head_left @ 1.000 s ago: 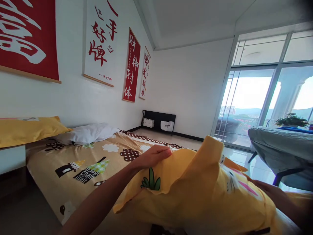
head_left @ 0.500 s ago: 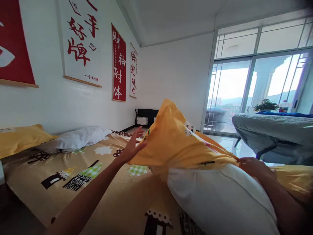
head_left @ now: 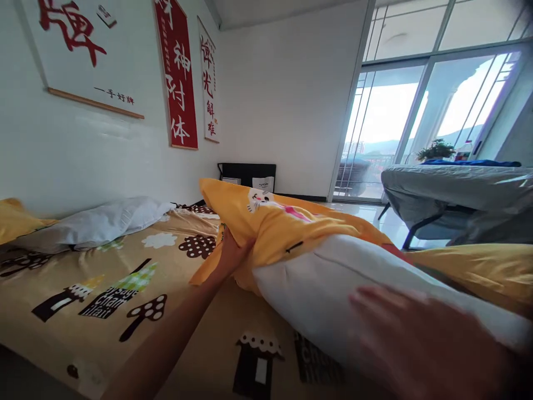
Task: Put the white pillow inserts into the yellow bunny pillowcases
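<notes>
A yellow pillowcase (head_left: 275, 222) with a white cartoon animal on it covers the far part of a white pillow (head_left: 316, 283). The pillow's near part is bare and stretches to the right. My left hand (head_left: 233, 253) is closed on the pillowcase near its far left corner, its fingers partly hidden by the cloth. Over the bare side of the pillow is my right hand (head_left: 425, 339), blurred by motion, its fingers stretched out and holding nothing. Whether it touches the pillow, I cannot tell.
Beneath lies a bed with a patterned tan sheet (head_left: 166, 283). A second white pillow (head_left: 100, 222) and a yellow one (head_left: 20, 219) rest by the left wall. More yellow fabric (head_left: 478, 269) lies at right. A covered table (head_left: 449, 183) stands near the glass doors.
My left hand has gone from open beside the pillowcase to gripping it, and the raised corner has dropped to the left. My right hand has released the pillowcase edge and come nearer.
</notes>
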A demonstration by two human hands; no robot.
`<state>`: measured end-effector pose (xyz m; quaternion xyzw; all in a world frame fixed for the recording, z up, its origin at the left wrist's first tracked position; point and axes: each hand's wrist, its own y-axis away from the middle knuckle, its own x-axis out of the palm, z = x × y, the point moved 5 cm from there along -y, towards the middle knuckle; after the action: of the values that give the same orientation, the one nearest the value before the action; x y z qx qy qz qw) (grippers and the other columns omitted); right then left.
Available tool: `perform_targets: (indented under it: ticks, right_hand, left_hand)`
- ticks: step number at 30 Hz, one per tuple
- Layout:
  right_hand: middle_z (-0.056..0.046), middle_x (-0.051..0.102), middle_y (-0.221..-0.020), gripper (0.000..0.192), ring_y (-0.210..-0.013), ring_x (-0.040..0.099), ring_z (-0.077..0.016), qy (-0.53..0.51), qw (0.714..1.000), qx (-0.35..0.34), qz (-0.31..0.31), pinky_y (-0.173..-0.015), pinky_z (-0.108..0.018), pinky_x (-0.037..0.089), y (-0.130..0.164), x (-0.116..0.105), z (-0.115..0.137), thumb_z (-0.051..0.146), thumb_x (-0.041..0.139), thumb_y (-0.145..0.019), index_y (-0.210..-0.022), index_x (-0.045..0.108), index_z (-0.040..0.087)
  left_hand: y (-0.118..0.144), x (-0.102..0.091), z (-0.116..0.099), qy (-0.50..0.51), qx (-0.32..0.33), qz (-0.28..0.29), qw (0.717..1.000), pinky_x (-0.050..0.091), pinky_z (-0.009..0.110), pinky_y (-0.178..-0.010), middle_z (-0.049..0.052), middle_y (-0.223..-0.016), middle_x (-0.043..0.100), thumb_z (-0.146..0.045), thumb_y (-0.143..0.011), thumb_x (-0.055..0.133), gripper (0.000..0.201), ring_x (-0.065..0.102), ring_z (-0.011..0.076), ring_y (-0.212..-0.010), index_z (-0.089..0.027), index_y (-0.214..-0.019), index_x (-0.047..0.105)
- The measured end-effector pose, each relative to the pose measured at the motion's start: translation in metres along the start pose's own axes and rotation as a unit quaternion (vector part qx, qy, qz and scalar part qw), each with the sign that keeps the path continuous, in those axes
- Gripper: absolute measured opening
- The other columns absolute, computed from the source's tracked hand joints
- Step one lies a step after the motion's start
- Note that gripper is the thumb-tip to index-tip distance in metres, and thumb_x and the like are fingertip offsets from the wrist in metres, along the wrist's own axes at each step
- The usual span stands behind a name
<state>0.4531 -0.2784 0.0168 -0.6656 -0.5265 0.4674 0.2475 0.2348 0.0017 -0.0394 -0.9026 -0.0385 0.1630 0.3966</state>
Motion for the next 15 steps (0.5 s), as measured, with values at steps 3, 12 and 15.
perform_targets:
  ticks: [3,12,15]
  right_hand:
    - [-0.003,0.065,-0.122,0.05,-0.107,0.059,-0.0256,0.053,0.998,-0.02,0.023,-0.083,-0.038,0.04,0.033,0.003,0.041,0.042,0.053,-0.084,-0.134,0.05,0.033]
    - [-0.019,0.05,-0.138,0.066,-0.118,0.053,-0.0324,0.134,0.974,0.179,0.036,-0.097,-0.046,0.031,0.055,0.081,-0.069,0.057,0.048,-0.089,-0.14,0.042,0.015]
    - [-0.019,0.053,-0.135,0.058,-0.12,0.052,-0.0319,0.13,0.978,0.161,0.009,-0.099,-0.045,0.03,0.044,0.088,-0.059,0.047,0.052,-0.09,-0.137,0.046,0.014]
  left_hand:
    - [0.003,-0.002,0.016,-0.015,-0.019,-0.037,0.999,0.032,0.049,-0.107,0.019,-0.133,0.045,-0.054,-0.081,0.056,0.07,0.041,0.031,-0.127,-0.013,-0.134,0.037]
    - [0.076,0.014,-0.03,-0.175,0.219,0.077,0.957,0.033,0.047,-0.099,0.014,-0.108,0.059,-0.026,-0.088,0.045,0.023,0.051,0.0281,-0.111,-0.018,-0.105,0.058]
    - [0.093,0.044,-0.044,-0.293,0.309,0.279,0.86,0.036,0.043,-0.092,0.011,-0.098,0.06,-0.021,-0.087,0.045,0.016,0.055,0.0249,-0.099,-0.016,-0.093,0.059]
